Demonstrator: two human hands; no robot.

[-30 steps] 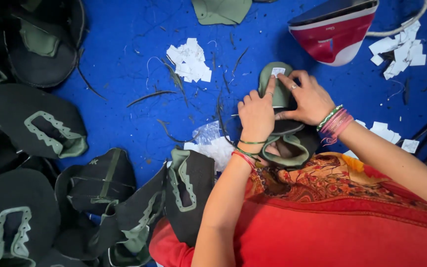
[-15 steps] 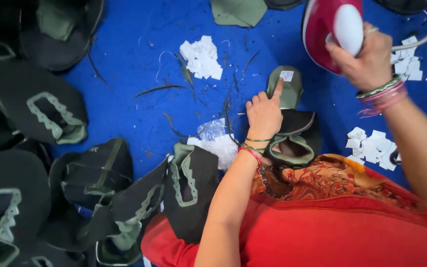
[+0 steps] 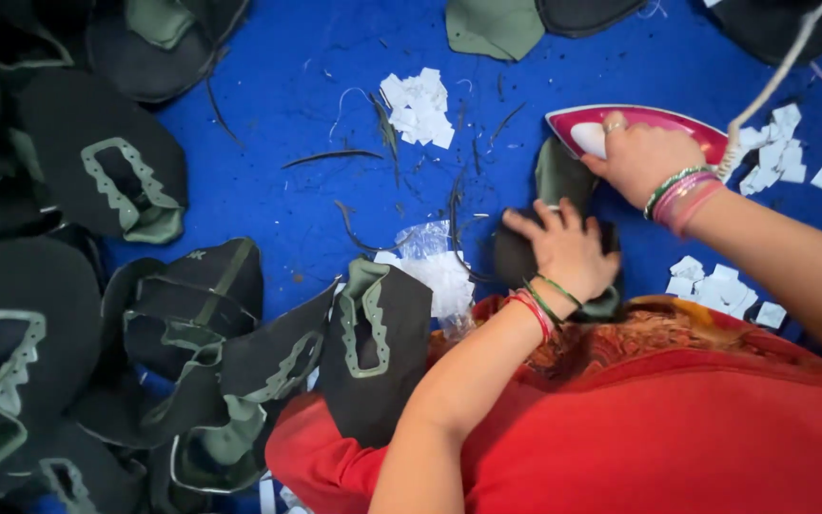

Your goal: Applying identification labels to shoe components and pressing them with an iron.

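Note:
A dark shoe upper with an olive-green tongue lies on the blue cloth surface. My left hand presses flat on its dark lower part, fingers spread. My right hand grips the handle of a red and white clothes iron, which rests on the green tongue end of the piece. The iron's white cord runs up to the top right. My forearms and red garment hide the near part of the piece.
Several dark shoe uppers with olive trim are heaped on the left and lower left, one beside my lap. White paper bits lie in small piles on the cloth, more at the right. A clear plastic bag lies nearby.
My right hand picked up the iron, carried it down and set it on the green tongue. My left hand slid down onto the dark part of the piece.

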